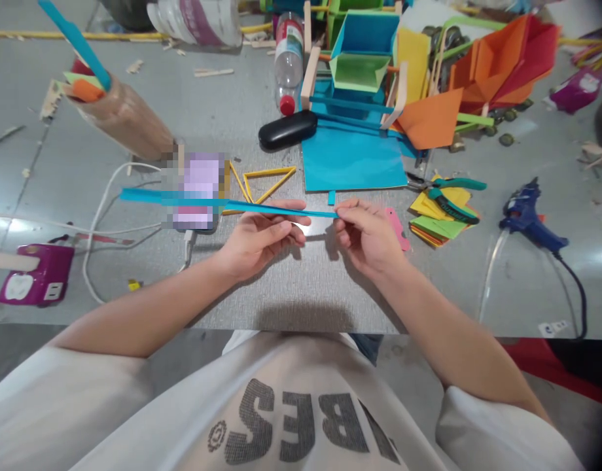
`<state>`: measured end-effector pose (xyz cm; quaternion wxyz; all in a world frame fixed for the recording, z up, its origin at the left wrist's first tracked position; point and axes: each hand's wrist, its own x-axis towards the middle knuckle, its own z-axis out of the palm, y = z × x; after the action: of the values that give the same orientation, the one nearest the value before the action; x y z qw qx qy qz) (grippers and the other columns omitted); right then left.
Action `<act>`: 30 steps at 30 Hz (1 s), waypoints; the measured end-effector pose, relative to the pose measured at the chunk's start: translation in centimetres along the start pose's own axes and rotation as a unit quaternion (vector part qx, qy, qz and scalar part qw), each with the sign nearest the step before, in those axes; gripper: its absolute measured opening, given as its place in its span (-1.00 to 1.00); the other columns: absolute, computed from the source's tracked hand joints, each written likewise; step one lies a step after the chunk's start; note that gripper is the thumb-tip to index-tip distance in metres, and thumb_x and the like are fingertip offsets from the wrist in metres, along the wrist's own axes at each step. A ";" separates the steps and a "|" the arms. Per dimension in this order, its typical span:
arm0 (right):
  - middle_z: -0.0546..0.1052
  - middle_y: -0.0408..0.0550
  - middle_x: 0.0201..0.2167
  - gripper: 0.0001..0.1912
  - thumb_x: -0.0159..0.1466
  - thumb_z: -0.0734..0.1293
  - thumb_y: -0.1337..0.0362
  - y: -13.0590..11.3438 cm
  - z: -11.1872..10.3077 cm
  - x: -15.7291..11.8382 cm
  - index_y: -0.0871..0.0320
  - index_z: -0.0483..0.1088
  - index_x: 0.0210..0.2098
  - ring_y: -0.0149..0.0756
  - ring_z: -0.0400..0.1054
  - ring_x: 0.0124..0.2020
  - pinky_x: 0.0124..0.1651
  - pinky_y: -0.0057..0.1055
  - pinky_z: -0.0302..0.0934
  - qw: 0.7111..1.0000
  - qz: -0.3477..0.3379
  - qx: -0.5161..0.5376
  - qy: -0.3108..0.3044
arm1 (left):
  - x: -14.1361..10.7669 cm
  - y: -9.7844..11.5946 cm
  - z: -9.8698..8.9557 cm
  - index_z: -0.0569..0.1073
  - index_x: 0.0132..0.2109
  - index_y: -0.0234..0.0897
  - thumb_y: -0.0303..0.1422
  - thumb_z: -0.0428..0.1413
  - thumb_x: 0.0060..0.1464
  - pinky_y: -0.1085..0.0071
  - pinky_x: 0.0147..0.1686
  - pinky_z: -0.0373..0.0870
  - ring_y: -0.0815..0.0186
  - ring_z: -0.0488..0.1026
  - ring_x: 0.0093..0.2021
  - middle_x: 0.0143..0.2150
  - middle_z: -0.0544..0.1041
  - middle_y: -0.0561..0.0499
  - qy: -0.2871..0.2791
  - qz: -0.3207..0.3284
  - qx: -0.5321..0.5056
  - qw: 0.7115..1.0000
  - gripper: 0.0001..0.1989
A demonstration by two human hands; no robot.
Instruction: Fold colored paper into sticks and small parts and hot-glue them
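A long, narrow blue paper strip [262, 207] runs nearly level above the table, folded lengthwise towards its right part. Its right end is pinched between thumb and fingers of my right hand [367, 235]. Partway along, my left hand [262, 241] supports it; the strip lies across the fingers, with the thumb just below it. The wider left end passes over a phone [199, 173] with a blurred screen. Behind the strip lie thin yellow sticks [270, 183], some forming a triangle. A pink piece [398, 229] lies partly hidden by my right hand.
Blue paper [354, 157], a black case [288, 130], a bottle [288, 62] and coloured paper models [364, 52] lie beyond. Pliers [451, 196] rest on paper pieces, right of which is a blue glue gun [534, 216]. A cardboard tube [129, 121] and white cable [88, 255] are left.
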<state>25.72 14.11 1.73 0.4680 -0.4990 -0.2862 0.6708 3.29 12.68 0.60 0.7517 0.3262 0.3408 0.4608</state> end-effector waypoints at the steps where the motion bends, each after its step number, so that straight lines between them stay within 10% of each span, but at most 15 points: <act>1: 0.54 -0.23 -0.58 -0.70 0.04 0.64 0.19 0.4 0.3 -0.2 0.10 0.50 -0.36 -0.51 0.29 -0.66 -0.62 -0.54 0.14 1.000 0.015 -0.004 -0.020 | 0.0 -0.2 0.0 0.71 0.08 -0.25 -0.29 0.57 0.09 0.42 -0.13 0.69 0.33 0.71 -0.23 -0.11 0.77 -0.06 0.018 0.018 0.013 1.000 -0.57; 9: 0.74 -0.07 -0.40 -0.46 0.16 0.72 -0.04 2.3 1.6 -1.7 0.08 0.38 -0.25 -0.32 0.61 -0.46 -0.42 -0.46 0.37 0.968 0.064 -0.065 -0.235 | -0.5 -0.7 0.4 0.69 -0.12 -0.26 0.08 0.47 0.21 0.43 -0.37 0.55 0.36 0.56 -0.41 -0.34 0.64 0.01 0.026 0.082 0.183 0.979 -0.53; 16: 0.70 -0.12 -0.38 -0.66 0.32 0.62 0.05 2.4 1.2 -2.1 0.07 0.45 -0.28 -0.30 0.59 -0.37 -0.27 -0.36 0.43 0.955 -0.039 -0.225 -0.188 | -0.3 -0.3 0.0 0.65 -0.23 -0.30 0.06 0.45 0.24 0.51 -0.37 0.52 0.40 0.54 -0.39 -0.34 0.62 0.00 -0.011 0.054 0.191 0.980 -0.53; 21: 0.69 -0.11 -0.30 -0.83 0.49 0.46 0.15 -3.1 -0.9 -4.8 0.04 0.58 -0.23 -0.30 0.54 -0.30 -0.21 -0.34 0.39 0.880 -0.203 -0.413 -0.113 | -0.4 -0.3 -0.3 0.61 -0.19 -0.30 -0.06 0.50 0.20 0.47 -0.46 0.52 0.37 0.52 -0.49 -0.41 0.61 0.02 -0.051 -0.044 0.110 0.992 -0.60; 27: 0.68 0.00 -0.39 -0.83 0.40 0.42 0.41 -10.3 -12.8 -7.1 0.08 0.61 -0.31 -0.21 0.56 -0.35 -0.19 -0.26 0.35 0.748 -0.307 -0.544 0.225 | -0.8 -0.5 0.0 0.61 -0.20 -0.35 -0.15 0.52 0.20 0.52 -0.50 0.41 0.42 0.45 -0.55 -0.48 0.54 0.05 -0.057 -0.111 0.024 0.992 -0.63; 30: 0.73 0.16 -0.22 -0.61 0.21 0.44 0.61 -11.5 -21.9 -5.4 0.16 0.68 -0.04 -0.18 0.54 -0.31 -0.13 -0.19 0.33 0.640 -0.168 -0.618 0.425 | -0.8 -0.6 0.2 0.60 -0.22 -0.36 -0.18 0.51 0.21 0.52 -0.50 0.38 0.44 0.41 -0.56 -0.51 0.45 0.10 -0.054 -0.125 -0.017 0.991 -0.64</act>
<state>50.52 11.89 6.30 0.2257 -0.8452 -0.4829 -0.0381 3.49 11.73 0.41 0.8263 0.2928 0.3296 0.3506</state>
